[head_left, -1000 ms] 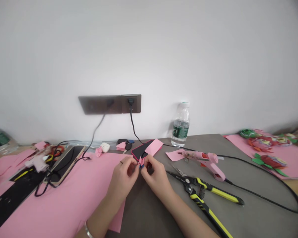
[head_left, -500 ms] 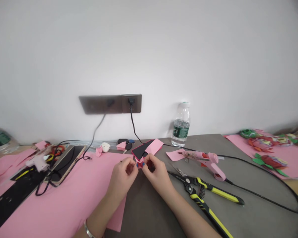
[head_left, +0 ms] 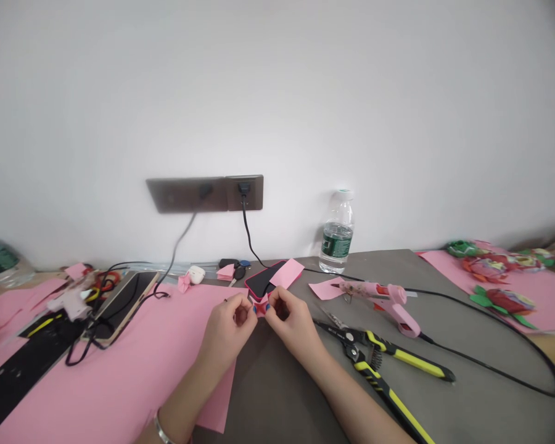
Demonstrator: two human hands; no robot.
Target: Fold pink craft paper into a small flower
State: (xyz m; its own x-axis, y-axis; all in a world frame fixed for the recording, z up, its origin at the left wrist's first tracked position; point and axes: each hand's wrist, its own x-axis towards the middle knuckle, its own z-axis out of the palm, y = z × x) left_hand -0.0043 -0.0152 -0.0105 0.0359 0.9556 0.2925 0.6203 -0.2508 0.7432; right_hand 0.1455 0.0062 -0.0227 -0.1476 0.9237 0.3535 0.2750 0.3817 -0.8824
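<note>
Both hands pinch one small folded piece of pink paper [head_left: 261, 305] between thumbs and fingertips, just in front of a phone with a pink edge [head_left: 263, 282]. My left hand [head_left: 231, 322] is closed on the paper's left side, and my right hand [head_left: 290, 316] is closed on its right side. Fingers cover much of the folded paper, so its full shape is hidden. A loose pink paper piece [head_left: 287, 272] lies on the phone. Under my left forearm spreads a large pink sheet [head_left: 134, 376].
Right of my hands lie yellow-and-black pliers [head_left: 374, 354] and a pink glue gun [head_left: 379, 296] with a looping black cord. A water bottle [head_left: 337, 234] stands by the wall. Paper flowers [head_left: 509, 301] rest far right. Another phone [head_left: 123, 302] and cables lie left.
Both hands stay almost in place on the folded pink paper. Its visible top part has shifted slightly between the fingertips. Everything else looks the same.
</note>
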